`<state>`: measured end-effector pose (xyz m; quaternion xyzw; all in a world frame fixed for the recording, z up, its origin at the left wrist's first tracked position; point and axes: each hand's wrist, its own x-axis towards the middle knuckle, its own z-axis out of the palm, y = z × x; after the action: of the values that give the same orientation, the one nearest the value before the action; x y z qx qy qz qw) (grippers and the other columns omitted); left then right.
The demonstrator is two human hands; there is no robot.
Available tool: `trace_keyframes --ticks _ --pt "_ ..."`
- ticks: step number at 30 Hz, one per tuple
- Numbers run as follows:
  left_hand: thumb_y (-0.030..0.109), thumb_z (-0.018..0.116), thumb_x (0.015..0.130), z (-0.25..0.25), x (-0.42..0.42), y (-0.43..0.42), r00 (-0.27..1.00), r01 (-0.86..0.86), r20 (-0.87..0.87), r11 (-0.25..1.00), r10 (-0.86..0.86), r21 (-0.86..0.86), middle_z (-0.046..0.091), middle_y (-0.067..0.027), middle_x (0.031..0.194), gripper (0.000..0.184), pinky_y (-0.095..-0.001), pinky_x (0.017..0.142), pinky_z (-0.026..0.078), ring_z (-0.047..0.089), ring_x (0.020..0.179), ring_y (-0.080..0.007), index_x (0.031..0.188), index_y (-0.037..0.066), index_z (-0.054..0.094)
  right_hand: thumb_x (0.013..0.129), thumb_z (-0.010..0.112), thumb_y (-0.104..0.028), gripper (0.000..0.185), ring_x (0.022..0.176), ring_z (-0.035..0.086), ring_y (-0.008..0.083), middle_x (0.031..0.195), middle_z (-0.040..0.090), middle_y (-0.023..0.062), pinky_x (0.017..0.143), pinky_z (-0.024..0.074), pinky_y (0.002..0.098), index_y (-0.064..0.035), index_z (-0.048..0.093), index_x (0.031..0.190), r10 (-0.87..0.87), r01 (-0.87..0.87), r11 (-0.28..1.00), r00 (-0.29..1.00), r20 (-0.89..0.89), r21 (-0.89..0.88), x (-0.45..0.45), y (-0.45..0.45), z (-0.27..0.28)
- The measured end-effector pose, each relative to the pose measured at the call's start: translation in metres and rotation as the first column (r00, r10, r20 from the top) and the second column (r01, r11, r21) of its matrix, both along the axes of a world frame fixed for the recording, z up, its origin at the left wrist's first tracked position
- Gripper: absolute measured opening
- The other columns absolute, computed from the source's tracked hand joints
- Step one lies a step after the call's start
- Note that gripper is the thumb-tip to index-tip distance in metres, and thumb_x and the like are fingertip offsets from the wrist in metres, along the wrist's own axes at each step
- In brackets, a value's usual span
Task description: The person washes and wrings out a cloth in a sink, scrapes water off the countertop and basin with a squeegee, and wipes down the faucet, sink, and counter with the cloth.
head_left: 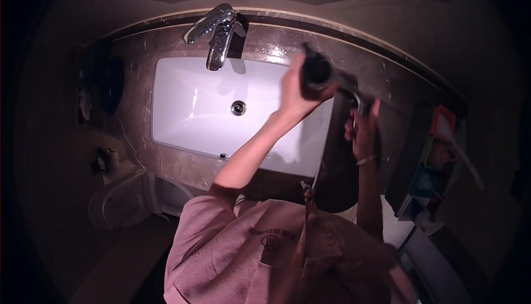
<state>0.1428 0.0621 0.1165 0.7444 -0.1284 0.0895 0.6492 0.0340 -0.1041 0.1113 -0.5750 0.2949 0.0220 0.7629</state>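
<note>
The left hand [295, 85] grips a blurred black object [317, 70] over the sink's [191, 97] right end; right of the sink, the right hand [364, 131] holds a metal handle [360, 106]. Shirt [215, 251] lettering [272, 231] below the sink: illegible.

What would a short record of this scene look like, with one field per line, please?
Left hand: grips a dark, rounded object, blurred
Right hand: grips a slim, shiny, curved piece; whether it joins the dark object is unclear
Basin: white rectangular sink with a round metal drain
Tap: shiny silver metal tap at the sink's back edge
Counter: brown, pale-veined, stone-look countertop
</note>
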Motion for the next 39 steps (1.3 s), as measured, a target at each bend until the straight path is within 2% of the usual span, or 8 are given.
trace_keyframes --ticks 2,8,14,15,27,32,34,39 --pt "0.013 0.082 0.059 0.029 -0.032 0.051 0.986 -0.104 -0.127 0.994 0.107 0.031 0.063 -0.0071 0.088 0.063 -0.0283 0.073 0.051 0.061 0.082 -0.0139 0.112 0.001 0.049 0.089 0.05 -0.014 0.069 0.054 0.043 0.0085 0.088 0.051 0.0038 0.039 0.0309 0.0202 -0.0162 0.011 0.146 0.082 -0.094 0.993 0.986 0.147 0.077 0.055 0.009 -0.003" --pt "0.005 0.081 0.062 0.027 -0.128 0.169 0.852 -0.362 -0.385 0.931 0.354 0.053 0.055 -0.0112 0.106 0.066 -0.03 0.082 0.05 0.057 0.094 -0.017 0.118 -0.002 0.045 0.093 0.045 -0.013 0.052 0.049 0.039 0.0077 0.073 0.048 0.0008 0.037 0.0285 0.021 -0.0161 0.028 0.142 0.007 -0.014 0.993 0.998 0.057 0.115 0.182 0.066 -0.045" --pt "0.004 0.081 0.064 0.02 -0.178 0.201 0.739 -0.446 -0.474 0.875 0.479 0.189 0.057 -0.0123 0.104 0.061 -0.0306 0.085 0.048 0.057 0.094 -0.0178 0.116 -0.004 0.049 0.091 0.046 -0.014 0.041 0.04 0.04 0.0095 0.067 0.047 -0.0004 0.032 0.0309 0.0258 -0.0127 0.046 0.132 0.014 -0.013 1.0 1.0 -0.028 0.003 0.091 0.125 -0.052" --pt "0.005 0.08 0.065 0.021 -0.181 0.199 0.742 -0.457 -0.47 0.874 0.477 0.166 0.057 -0.0109 0.102 0.06 -0.0295 0.084 0.047 0.057 0.092 -0.0167 0.116 -0.004 0.05 0.09 0.045 -0.011 0.041 0.038 0.039 0.0098 0.065 0.047 -0.0006 0.032 0.0309 0.0266 -0.0109 0.048 0.13 0.013 0.033 0.987 0.959 -0.282 0.156 0.076 0.14 -0.052" --pt "0.005 0.079 0.067 0.042 -0.201 0.202 0.791 -0.413 -0.417 0.894 0.448 0.177 0.057 -0.0122 0.103 0.062 -0.03 0.084 0.047 0.057 0.091 -0.0177 0.12 -0.004 0.048 0.092 0.041 -0.013 0.05 0.042 0.034 0.007 0.064 0.044 -0.0015 0.033 0.0258 0.0202 -0.0213 0.028 0.139 -0.103 0.112 0.986 0.992 -0.077 0.12 0.11 -0.087 -0.037" --pt "0.008 0.081 0.065 0.066 -0.169 0.164 0.849 -0.317 -0.366 0.921 0.381 0.225 0.057 -0.0121 0.104 0.064 -0.0294 0.085 0.047 0.056 0.093 -0.0172 0.119 -0.005 0.049 0.094 0.041 -0.021 0.044 0.036 0.033 0.0087 0.058 0.04 -0.0019 0.03 0.0253 0.0234 -0.0236 0.033 0.137 -0.392 0.393 0.903 0.919 -0.037 0.173 0.04 0.023 -0.064" --pt "0.009 0.081 0.065 0.058 -0.142 0.139 0.926 -0.235 -0.268 0.961 0.266 0.142 0.056 -0.0118 0.105 0.066 -0.0298 0.084 0.048 0.056 0.094 -0.0173 0.12 -0.005 0.048 0.094 0.045 -0.026 0.037 0.037 0.035 0.0101 0.058 0.04 -0.0021 0.031 0.0248 0.0247 -0.0207 0.047 0.13 -0.295 0.402 0.821 0.907 -0.301 0.406 -0.008 0.089 -0.044" --pt "0.026 0.084 0.057 0.043 -0.057 0.025 0.997 0.016 -0.071 0.989 -0.006 0.15 0.062 -0.0094 0.085 0.06 -0.0298 0.072 0.05 0.06 0.078 -0.0169 0.1 -0.005 0.055 0.092 0.048 -0.024 0.047 0.044 0.038 0.009 0.071 0.045 -0.0008 0.034 0.0294 0.0231 -0.026 0.033 0.137 -0.374 0.433 0.84 0.899 -0.228 0.327 -0.103 0.114 0.01"
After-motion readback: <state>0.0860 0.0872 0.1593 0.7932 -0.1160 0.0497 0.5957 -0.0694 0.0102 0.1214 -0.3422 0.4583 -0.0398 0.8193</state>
